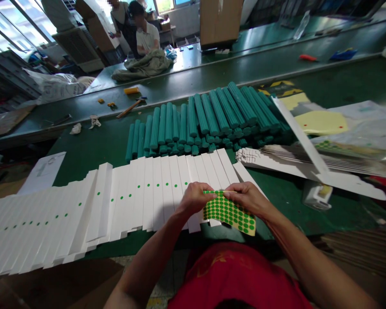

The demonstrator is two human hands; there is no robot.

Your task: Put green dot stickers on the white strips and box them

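Both hands are busy at the sheet of green stickers: the left hand pinches its upper left part and the right hand its top edge just beside, each grip narrow and holding the sheet over the near side of the overlapping white strips on the green worktop. The step in hand looks like loosening a sticker from its backing; whether one is free, I cannot tell. Strips further left bear single green dots, so the next move probably calls for a light pinch and placement in line with them.
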